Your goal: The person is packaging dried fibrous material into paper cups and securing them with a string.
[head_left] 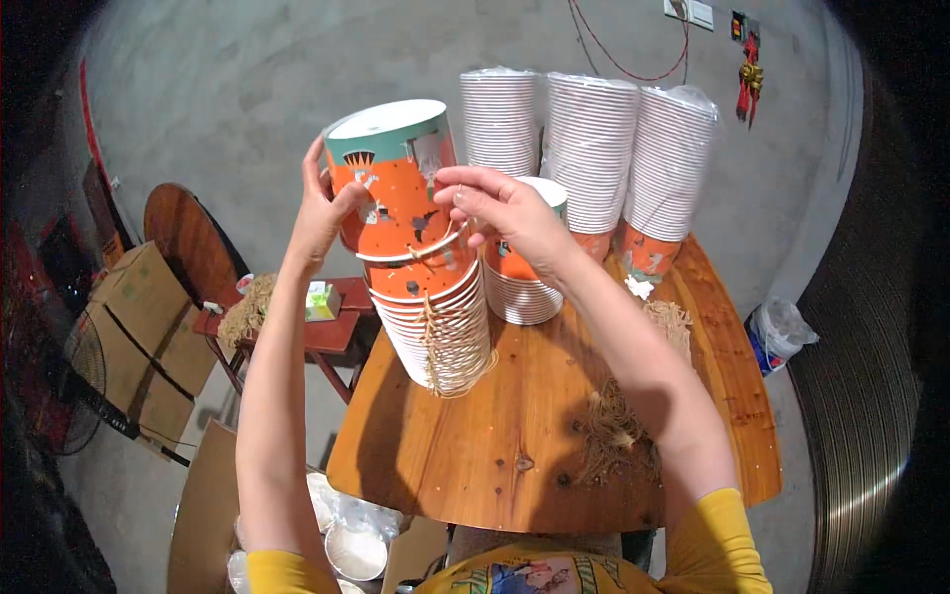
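Observation:
My left hand [325, 206] grips the side of an orange and teal paper cup [396, 173], the top one of a nested stack of cups [435, 307] held tilted above the wooden table [465, 445]. Several tan string handles [450, 351] hang from the rims of the stack. My right hand [505, 213] pinches a string at the rim of the top cup. Behind my right hand stands a shorter stack of cups [522, 282] on the table.
Three tall wrapped stacks of cups [589, 148] stand upside down at the table's far edge. A heap of loose tan strings [618, 421] lies at the right. A small red stool [317, 332], cardboard boxes [143, 327] and a fan [74, 381] are to the left.

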